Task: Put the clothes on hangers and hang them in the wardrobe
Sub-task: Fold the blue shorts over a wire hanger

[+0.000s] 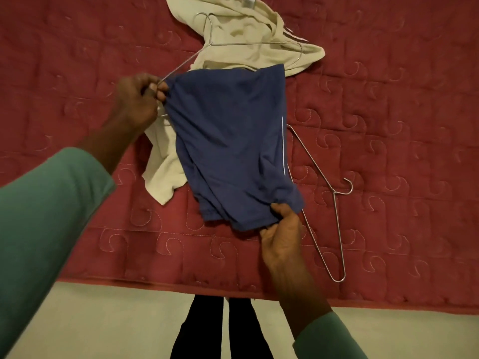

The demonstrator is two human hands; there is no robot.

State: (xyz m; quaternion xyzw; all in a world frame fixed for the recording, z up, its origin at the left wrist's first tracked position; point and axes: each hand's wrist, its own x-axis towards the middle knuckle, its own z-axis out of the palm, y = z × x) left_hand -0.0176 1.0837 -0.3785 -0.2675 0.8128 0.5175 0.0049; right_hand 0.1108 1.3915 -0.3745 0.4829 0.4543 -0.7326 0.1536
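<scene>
Head-worn wide-angle view, looking steeply down.
The camera stands at the edge of the bed (77,73), close above it; the floor (103,320) fills the lower margin.

The blue shorts (233,141) hide the lower bar of the top hanger (248,44) and part of the spare hanger (337,224) at centre right. My right hand (282,234) has its fingers out of sight under the hem. The cream garment (241,29) runs off the top edge, its label (247,1) unreadable.

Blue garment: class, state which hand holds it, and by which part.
Both: left hand pinches the blue garment at its far corner, right hand at its near edge.
</scene>
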